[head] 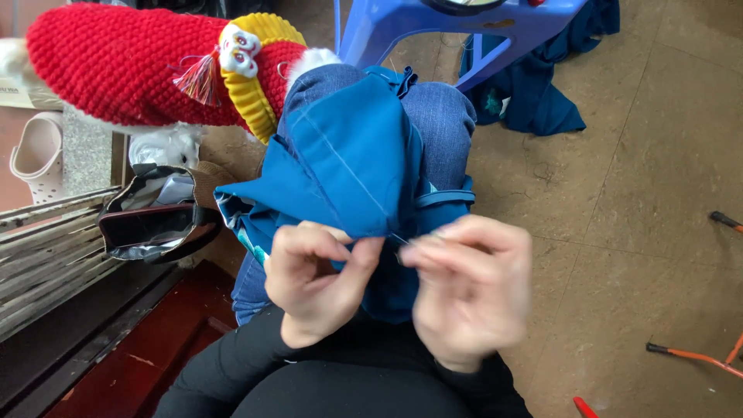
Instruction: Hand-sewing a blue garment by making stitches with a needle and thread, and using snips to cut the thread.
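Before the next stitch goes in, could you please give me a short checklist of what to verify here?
1. Left hand pinches the edge of the blue fabric: ok.
2. Right hand has a firm hold on a needle: cannot tell, the hand is blurred and the needle is too small to make out.
3. Fabric is supported: ok, it drapes over the knee in jeans.
4. Pale thread runs free across the fabric without a visible knot: ok.
5. Red knitted piece stays off the seam: ok, it lies apart at the upper left.
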